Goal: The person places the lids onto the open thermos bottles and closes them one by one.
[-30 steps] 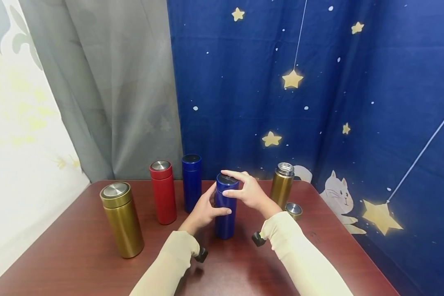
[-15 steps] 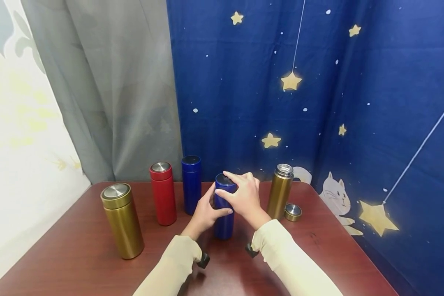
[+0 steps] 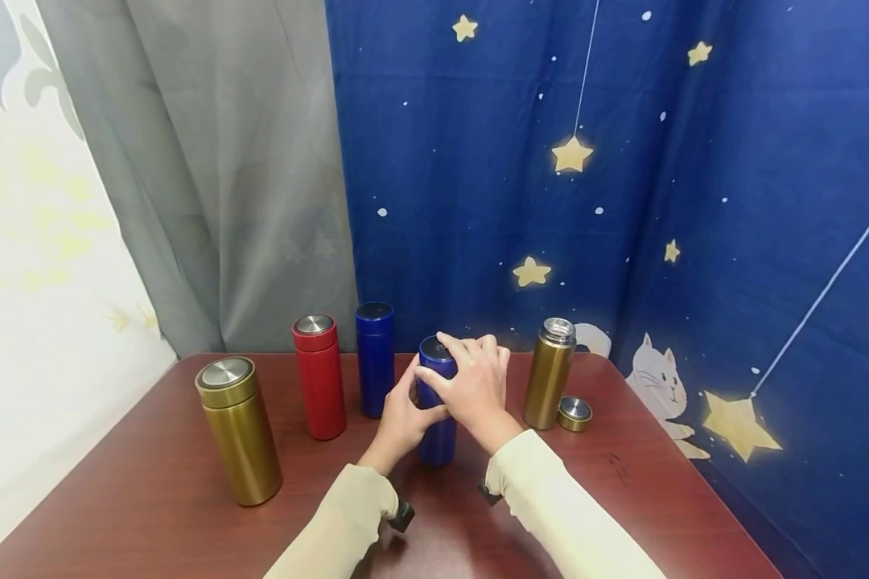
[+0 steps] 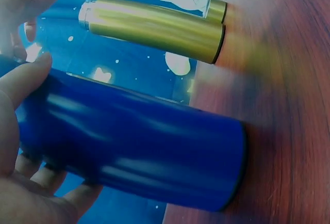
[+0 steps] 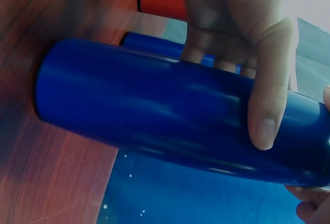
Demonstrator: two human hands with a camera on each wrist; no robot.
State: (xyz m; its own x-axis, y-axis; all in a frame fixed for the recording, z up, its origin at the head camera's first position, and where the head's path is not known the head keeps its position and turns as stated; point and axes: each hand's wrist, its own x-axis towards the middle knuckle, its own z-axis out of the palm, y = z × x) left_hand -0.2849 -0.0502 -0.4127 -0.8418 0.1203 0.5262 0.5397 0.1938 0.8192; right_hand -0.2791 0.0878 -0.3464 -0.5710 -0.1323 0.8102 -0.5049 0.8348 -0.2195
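Observation:
A blue thermos flask (image 3: 438, 446) with a dark top stands upright on the table in the middle of the head view. My left hand (image 3: 403, 422) grips its body from the left, thumb across the near side and fingers behind, as the right wrist view shows. Around the lid (image 3: 434, 349) curl the fingers and thumb of my right hand (image 3: 475, 386), which covers the lid's right side. In the left wrist view the flask's body (image 4: 139, 141) fills the middle, its base at the wooden surface.
To the right stands an uncapped gold thermos (image 3: 548, 386), its gold lid (image 3: 574, 413) beside it on the table (image 3: 137, 482). Left of my hands are a second blue thermos (image 3: 376, 362), a red one (image 3: 321, 390) and a larger gold one (image 3: 242, 442), all lidded. Curtains hang behind.
My right hand has turned around the flask's lid, its wrist swinging left and toward me. The left hand keeps its grip, and the flask has shifted slightly left.

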